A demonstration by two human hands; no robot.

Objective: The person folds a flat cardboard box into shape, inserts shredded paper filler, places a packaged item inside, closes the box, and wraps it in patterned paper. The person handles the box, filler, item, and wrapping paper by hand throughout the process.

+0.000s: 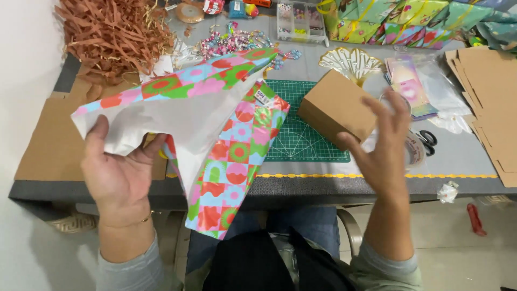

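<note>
My left hand (119,175) grips a sheet of colourful patterned wrapping paper (229,156), with the thumb on its white underside (177,116). The sheet is partly folded and hangs over the table's front edge toward my lap. My right hand (385,145) hovers with fingers spread just right of a plain brown cardboard box (335,105), the thumb close to the box's near corner. The box rests on a green cutting mat (299,143) in the middle of the table.
Brown shredded paper (110,35) is heaped at the back left. Beads (231,42), a clear compartment box (299,21) and wrapped gifts (398,21) line the back. Flat cardboard sheets (493,105) lie at right, with scissors (428,141) and a tape roll (414,151) beside my right hand.
</note>
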